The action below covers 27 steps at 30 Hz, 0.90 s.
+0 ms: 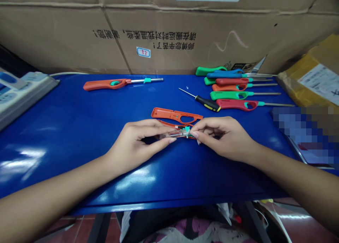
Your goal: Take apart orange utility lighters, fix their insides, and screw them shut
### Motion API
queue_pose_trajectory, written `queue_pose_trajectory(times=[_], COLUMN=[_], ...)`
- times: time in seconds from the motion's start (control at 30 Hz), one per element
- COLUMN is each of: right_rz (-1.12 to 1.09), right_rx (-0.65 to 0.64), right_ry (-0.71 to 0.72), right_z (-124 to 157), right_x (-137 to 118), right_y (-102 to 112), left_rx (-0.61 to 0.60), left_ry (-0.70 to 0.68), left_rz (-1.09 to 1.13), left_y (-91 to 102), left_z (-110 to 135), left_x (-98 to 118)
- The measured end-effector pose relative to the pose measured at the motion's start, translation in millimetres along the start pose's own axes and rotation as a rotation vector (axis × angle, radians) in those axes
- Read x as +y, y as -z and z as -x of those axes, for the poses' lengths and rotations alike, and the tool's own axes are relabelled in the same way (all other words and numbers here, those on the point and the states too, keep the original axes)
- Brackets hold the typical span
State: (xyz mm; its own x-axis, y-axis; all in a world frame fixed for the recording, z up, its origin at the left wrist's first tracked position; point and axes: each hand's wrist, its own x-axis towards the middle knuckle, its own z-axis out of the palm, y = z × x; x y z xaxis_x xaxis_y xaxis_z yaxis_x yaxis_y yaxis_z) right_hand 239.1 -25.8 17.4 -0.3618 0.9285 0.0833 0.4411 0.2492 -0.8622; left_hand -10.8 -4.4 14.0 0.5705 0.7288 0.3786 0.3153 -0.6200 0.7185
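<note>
My left hand (144, 139) is closed around a clear lighter fuel tank (172, 133), gripped between thumb and fingers. At the tank's right end sits a small teal part (186, 131), which my right hand (221, 137) pinches with thumb and forefinger. Right behind them an orange lighter shell half (176, 115) lies on the blue table. Another orange shell piece (169, 124) shows just under the tank, partly covered by my fingers. Whether the tank rests in that piece I cannot tell.
A black and yellow screwdriver (209, 103) lies behind my right hand. Several coloured long-necked lighters (233, 95) are stacked at the back right; an orange one (106, 84) lies back left. A power strip (26, 91) stands at the left edge, with cardboard boxes (79, 38) behind.
</note>
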Motion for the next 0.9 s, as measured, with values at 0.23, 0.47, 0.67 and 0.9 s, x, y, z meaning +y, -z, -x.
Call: queue_pose_trajectory(times=[0.23, 0.47, 0.67, 0.9], right_rz=[-0.056, -0.158, -0.215, -0.223], right_rx=[0.008, 0.003, -0.014, 0.022], right_ry=[-0.05, -0.122, -0.138, -0.111], right_z=[-0.1, -0.1, -2.4, -5.6], right_x=[-2.0, -5.4, -7.8, -4.0], right_y=[-2.1, -4.7, -1.8, 0.5], left_rx=[0.022, 0.049, 0.046, 0.063], left_ry=[-0.029, -0.071, -0.088, -0.114], left_rz=[-0.017, -0.014, -0.082, -0.096], left_y=[0.4, -1.2, 0.3, 2.7], left_z=[0.6, -0.3, 0.2, -2.1], left_x=[1.0, 2.8, 2.3, 3.6])
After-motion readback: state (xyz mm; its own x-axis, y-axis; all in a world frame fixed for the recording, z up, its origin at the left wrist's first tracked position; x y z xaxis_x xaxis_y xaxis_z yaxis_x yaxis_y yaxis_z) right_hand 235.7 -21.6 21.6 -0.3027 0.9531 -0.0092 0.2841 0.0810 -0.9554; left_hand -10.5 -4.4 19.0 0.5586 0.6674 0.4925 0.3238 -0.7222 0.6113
